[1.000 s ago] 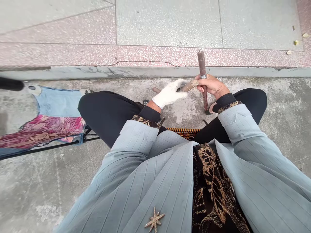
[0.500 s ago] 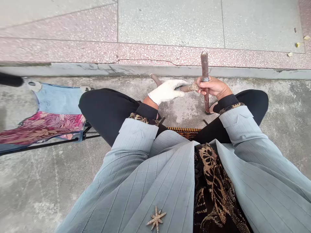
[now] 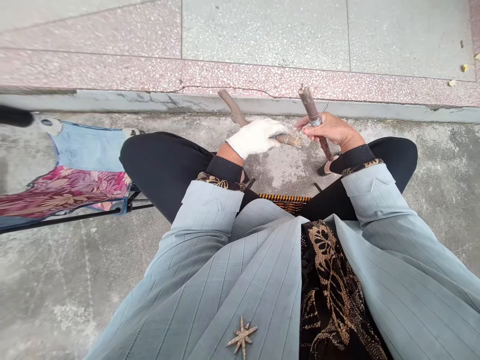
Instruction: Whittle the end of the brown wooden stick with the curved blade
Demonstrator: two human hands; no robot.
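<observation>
My left hand, in a white glove, is closed round a pale brown stick. One end of that stick points up and left; the other, with thin wire on it, sticks out toward my right hand. My bare right hand grips a darker, reddish-brown stick, tilted with its top to the left. A band of silvery wire is wound round this stick, and a thin loose strand rises from it. The two sticks are apart, with the right fingers close to the left stick's wired end.
A low concrete kerb runs across ahead, with terrazzo paving beyond it. To the left stands a folding chair with blue and floral fabric. Part of a woven seat shows between my legs. Yellowish bits lie at the far right.
The dark stick has gone from upright to leaning left at the top. My right fingers have come away from the pale stick's end, and its far end has swung upward and left.
</observation>
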